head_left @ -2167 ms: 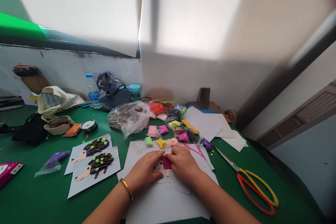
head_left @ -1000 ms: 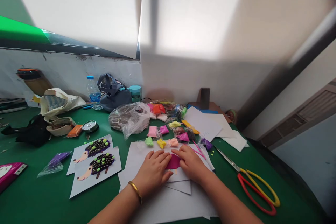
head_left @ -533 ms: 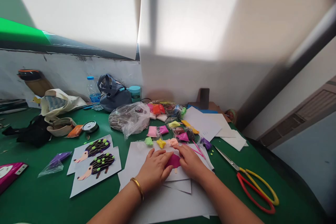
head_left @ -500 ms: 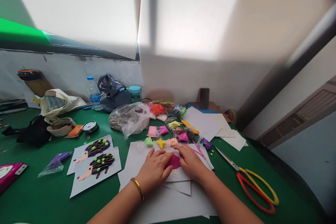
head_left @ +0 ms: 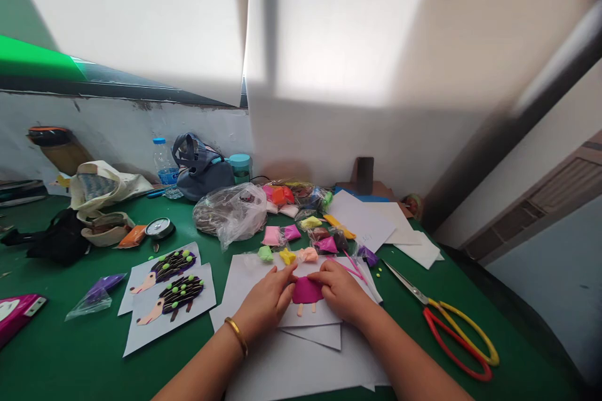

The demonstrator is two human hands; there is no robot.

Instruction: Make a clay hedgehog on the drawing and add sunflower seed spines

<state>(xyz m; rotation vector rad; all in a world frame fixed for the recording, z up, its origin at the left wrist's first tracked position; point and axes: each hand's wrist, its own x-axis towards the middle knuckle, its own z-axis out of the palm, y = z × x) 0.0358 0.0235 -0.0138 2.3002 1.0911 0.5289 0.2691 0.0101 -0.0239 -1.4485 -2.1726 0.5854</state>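
A flat magenta clay shape (head_left: pixel 307 291) lies on white paper (head_left: pixel 244 276), with two short peach clay strips (head_left: pixel 300 310) below its lower edge. At its left edge rests my left hand (head_left: pixel 267 301), fingers stretched out and holding nothing. My right hand (head_left: pixel 345 293) is on the other side; its extended index finger touches the shape's upper right edge while the other fingers bend loosely. Just beyond the hands sit small packs of green clay (head_left: pixel 265 254), yellow clay (head_left: pixel 287 256) and peach clay (head_left: pixel 308 255). Pink strips (head_left: pixel 355 268) lie behind my right hand.
Scissors (head_left: pixel 427 301) lie open at the right. Two hedgehog pictures (head_left: pixel 174 307) and a purple clay bag (head_left: pixel 98 291) are at the left. Farther back are a clear plastic bag (head_left: pixel 235 213), several clay packs (head_left: pixel 282 195), a blue bag (head_left: pixel 202 169) and paper sheets (head_left: pixel 362 219).
My left hand has shifted left off the magenta shape, uncovering more of it and a second peach strip. The right hand stays at the shape's right edge.
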